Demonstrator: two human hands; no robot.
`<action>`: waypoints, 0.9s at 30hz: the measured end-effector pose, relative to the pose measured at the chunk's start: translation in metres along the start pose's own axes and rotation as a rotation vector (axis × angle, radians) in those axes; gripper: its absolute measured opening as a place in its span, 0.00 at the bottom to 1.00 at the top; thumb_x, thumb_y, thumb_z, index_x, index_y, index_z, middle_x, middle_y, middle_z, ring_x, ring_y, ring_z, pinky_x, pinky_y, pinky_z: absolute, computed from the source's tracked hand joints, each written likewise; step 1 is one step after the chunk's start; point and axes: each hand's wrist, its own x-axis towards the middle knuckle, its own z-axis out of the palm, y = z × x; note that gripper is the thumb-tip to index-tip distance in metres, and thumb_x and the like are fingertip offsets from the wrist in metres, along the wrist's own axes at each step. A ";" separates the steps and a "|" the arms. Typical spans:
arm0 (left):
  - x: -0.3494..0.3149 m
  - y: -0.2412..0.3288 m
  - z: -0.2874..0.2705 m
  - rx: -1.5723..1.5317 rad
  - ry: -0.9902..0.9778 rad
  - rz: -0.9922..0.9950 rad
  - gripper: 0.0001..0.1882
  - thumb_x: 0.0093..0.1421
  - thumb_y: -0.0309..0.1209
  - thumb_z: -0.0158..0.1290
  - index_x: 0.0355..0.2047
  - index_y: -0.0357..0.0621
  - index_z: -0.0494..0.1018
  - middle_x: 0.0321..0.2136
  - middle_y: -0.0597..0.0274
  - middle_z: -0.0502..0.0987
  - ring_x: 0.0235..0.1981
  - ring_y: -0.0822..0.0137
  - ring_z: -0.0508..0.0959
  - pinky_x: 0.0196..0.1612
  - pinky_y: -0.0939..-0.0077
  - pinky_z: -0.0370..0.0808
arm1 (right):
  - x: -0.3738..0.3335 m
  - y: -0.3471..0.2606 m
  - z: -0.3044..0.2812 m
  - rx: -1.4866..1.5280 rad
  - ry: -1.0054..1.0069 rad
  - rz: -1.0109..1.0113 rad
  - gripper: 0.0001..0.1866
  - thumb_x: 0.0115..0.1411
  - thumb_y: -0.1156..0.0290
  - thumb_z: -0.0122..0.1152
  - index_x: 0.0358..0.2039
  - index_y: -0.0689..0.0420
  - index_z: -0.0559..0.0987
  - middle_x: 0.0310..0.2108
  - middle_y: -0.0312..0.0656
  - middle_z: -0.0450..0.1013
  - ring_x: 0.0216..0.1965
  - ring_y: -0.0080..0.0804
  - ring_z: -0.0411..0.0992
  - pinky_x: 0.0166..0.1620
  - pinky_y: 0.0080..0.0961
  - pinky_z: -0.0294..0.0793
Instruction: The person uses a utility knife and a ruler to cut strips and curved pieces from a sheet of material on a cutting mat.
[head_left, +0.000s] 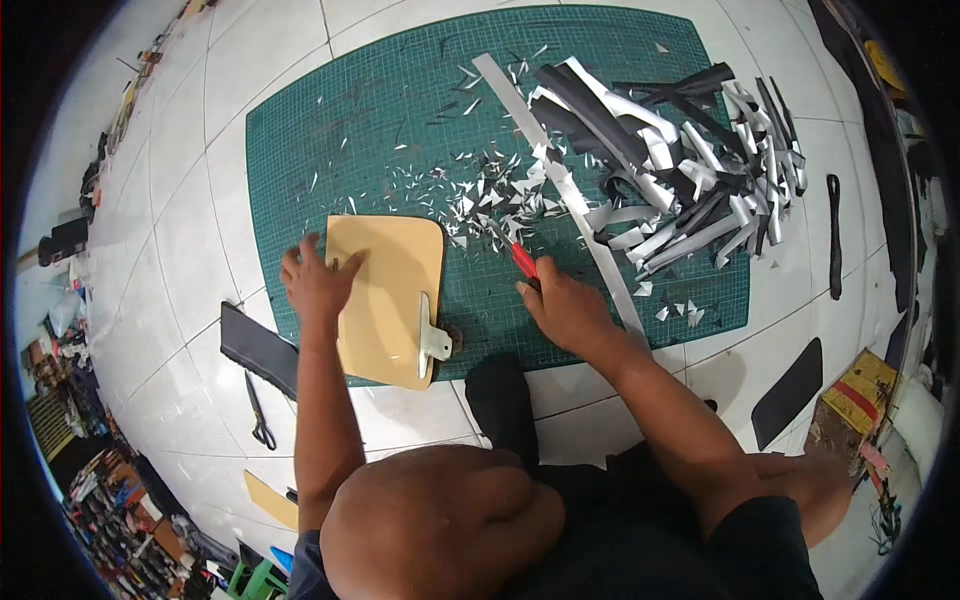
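Note:
My left hand [322,283] lies with fingers spread over the left edge of a tan board [390,270], which has one rounded corner. A silver metal clip [434,343] grips the board's lower right side. My right hand [566,306] is closed around a red-handled cutter knife [524,262], its blade end pointing up and left towards a heap of small white and black scraps [495,195]. The knife is to the right of the board, apart from it. Both lie over a green cutting mat [330,150].
A long metal ruler [612,278] slants across the mat, right of the knife. Beyond it is a pile of black and white offcut strips [690,170]. Scissors [260,412] and a dark sheet [258,345] lie at left; another dark piece [788,392] lies on the tiles at right.

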 end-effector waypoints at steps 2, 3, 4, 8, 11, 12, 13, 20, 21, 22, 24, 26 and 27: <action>0.005 -0.034 0.003 -0.005 -0.054 0.009 0.36 0.48 0.55 0.64 0.51 0.50 0.69 0.49 0.48 0.69 0.52 0.44 0.70 0.50 0.46 0.70 | -0.006 0.000 0.015 0.015 0.042 -0.044 0.15 0.66 0.59 0.50 0.41 0.58 0.64 0.30 0.53 0.76 0.30 0.57 0.77 0.34 0.52 0.77; 0.006 -0.044 0.004 -0.021 -0.107 -0.021 0.33 0.50 0.55 0.63 0.48 0.48 0.70 0.47 0.47 0.70 0.50 0.44 0.72 0.48 0.47 0.71 | -0.006 0.001 0.023 0.023 0.084 -0.075 0.16 0.66 0.58 0.50 0.41 0.58 0.63 0.30 0.53 0.76 0.30 0.57 0.77 0.33 0.51 0.77; 0.005 -0.047 0.007 -0.045 -0.167 -0.048 0.30 0.52 0.54 0.62 0.46 0.47 0.71 0.45 0.47 0.72 0.48 0.45 0.74 0.47 0.47 0.71 | -0.007 -0.001 0.026 0.020 0.083 -0.078 0.16 0.66 0.58 0.50 0.41 0.58 0.63 0.30 0.53 0.76 0.30 0.57 0.77 0.33 0.51 0.77; -0.011 -0.058 0.016 -0.053 -0.138 -0.132 0.27 0.55 0.53 0.59 0.42 0.42 0.71 0.41 0.46 0.73 0.44 0.46 0.76 0.45 0.49 0.72 | -0.003 -0.015 0.038 0.059 0.101 -0.113 0.15 0.66 0.59 0.51 0.41 0.58 0.63 0.31 0.52 0.75 0.28 0.56 0.77 0.31 0.50 0.77; -0.027 -0.056 0.013 -0.083 -0.208 -0.274 0.29 0.56 0.54 0.57 0.42 0.39 0.71 0.42 0.46 0.73 0.45 0.46 0.75 0.45 0.50 0.73 | 0.004 -0.026 0.043 0.081 0.120 -0.143 0.15 0.65 0.60 0.52 0.40 0.58 0.63 0.31 0.52 0.75 0.28 0.56 0.77 0.30 0.49 0.78; -0.031 -0.051 0.010 -0.086 -0.204 -0.274 0.29 0.56 0.54 0.57 0.42 0.39 0.71 0.42 0.46 0.73 0.45 0.46 0.75 0.45 0.50 0.73 | 0.007 -0.028 0.043 0.088 0.143 -0.166 0.15 0.65 0.61 0.53 0.40 0.58 0.63 0.31 0.52 0.75 0.28 0.56 0.77 0.29 0.49 0.78; -0.035 -0.050 0.006 -0.022 -0.169 -0.291 0.29 0.55 0.54 0.58 0.42 0.40 0.71 0.43 0.46 0.72 0.47 0.45 0.74 0.46 0.51 0.73 | 0.011 -0.035 0.045 0.091 0.143 -0.174 0.15 0.65 0.61 0.53 0.40 0.58 0.63 0.31 0.52 0.75 0.28 0.56 0.77 0.29 0.49 0.78; -0.022 0.034 0.012 -0.441 -0.066 0.441 0.30 0.56 0.35 0.60 0.60 0.48 0.66 0.58 0.38 0.64 0.59 0.43 0.65 0.61 0.55 0.64 | 0.038 -0.064 0.052 0.011 0.148 -0.121 0.14 0.65 0.61 0.52 0.40 0.58 0.62 0.29 0.54 0.75 0.29 0.57 0.76 0.32 0.49 0.77; -0.018 0.041 0.014 -0.405 -0.121 0.443 0.31 0.56 0.35 0.60 0.60 0.48 0.66 0.59 0.39 0.63 0.60 0.43 0.65 0.61 0.55 0.65 | 0.042 -0.070 0.053 0.004 0.116 -0.100 0.14 0.65 0.62 0.52 0.40 0.59 0.62 0.30 0.54 0.75 0.30 0.57 0.76 0.33 0.49 0.78; -0.016 0.045 0.017 -0.373 -0.177 0.448 0.32 0.55 0.35 0.61 0.60 0.49 0.66 0.59 0.39 0.63 0.60 0.43 0.64 0.61 0.55 0.65 | 0.045 -0.073 0.056 0.001 0.112 -0.098 0.14 0.65 0.62 0.52 0.40 0.59 0.62 0.30 0.54 0.75 0.30 0.57 0.76 0.33 0.49 0.78; -0.012 0.041 0.018 -0.327 -0.169 0.462 0.33 0.54 0.36 0.62 0.61 0.50 0.66 0.59 0.39 0.63 0.59 0.43 0.64 0.60 0.55 0.66 | 0.050 -0.078 0.061 -0.015 0.147 -0.110 0.14 0.65 0.62 0.52 0.40 0.59 0.63 0.31 0.55 0.75 0.31 0.57 0.77 0.34 0.49 0.78; -0.011 0.045 0.017 -0.292 -0.166 0.475 0.35 0.53 0.36 0.63 0.61 0.52 0.66 0.59 0.39 0.63 0.59 0.42 0.64 0.60 0.55 0.66 | 0.054 -0.073 0.063 -0.031 0.145 -0.106 0.14 0.65 0.62 0.52 0.40 0.59 0.63 0.31 0.55 0.75 0.31 0.57 0.77 0.34 0.49 0.78; -0.011 0.047 0.017 -0.261 -0.177 0.507 0.35 0.52 0.37 0.64 0.61 0.54 0.66 0.59 0.39 0.63 0.58 0.41 0.64 0.59 0.55 0.67 | 0.056 -0.070 0.063 -0.040 0.148 -0.109 0.14 0.65 0.62 0.52 0.40 0.59 0.63 0.31 0.55 0.75 0.32 0.57 0.77 0.34 0.49 0.78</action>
